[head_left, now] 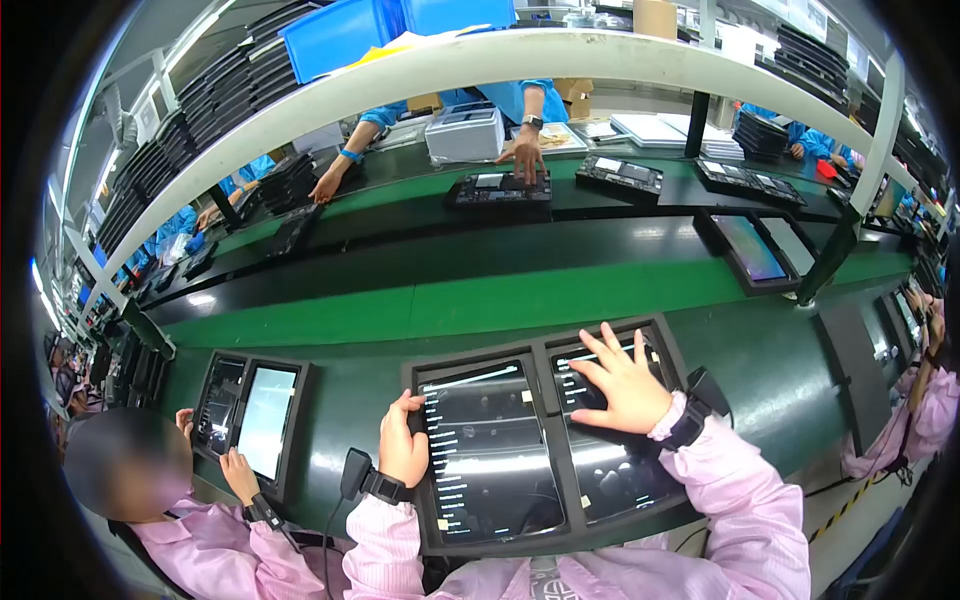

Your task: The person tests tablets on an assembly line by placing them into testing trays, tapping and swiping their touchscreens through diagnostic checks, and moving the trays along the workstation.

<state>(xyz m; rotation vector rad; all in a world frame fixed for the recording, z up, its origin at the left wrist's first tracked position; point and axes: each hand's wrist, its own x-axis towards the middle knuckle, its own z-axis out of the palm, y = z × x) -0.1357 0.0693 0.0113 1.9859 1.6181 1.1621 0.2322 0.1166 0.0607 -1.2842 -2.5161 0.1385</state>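
Observation:
In front of me lies a black two-bay tray with a tablet in each bay. The left tablet has a dark screen with a column of white text lines. Its neighbour, the right tablet, is also dark with some text near its top. My left hand is curled around the left edge of the tray, beside the left tablet. My right hand has its fingers spread over the upper part of the right tablet; whether the fingertips press the glass I cannot tell. Both wrists wear black straps.
To my left, a co-worker in pink handles another tray of tablets. Across the green bench, people in blue work on trays of opened devices. Another tray with lit screens stands at the right, near a post.

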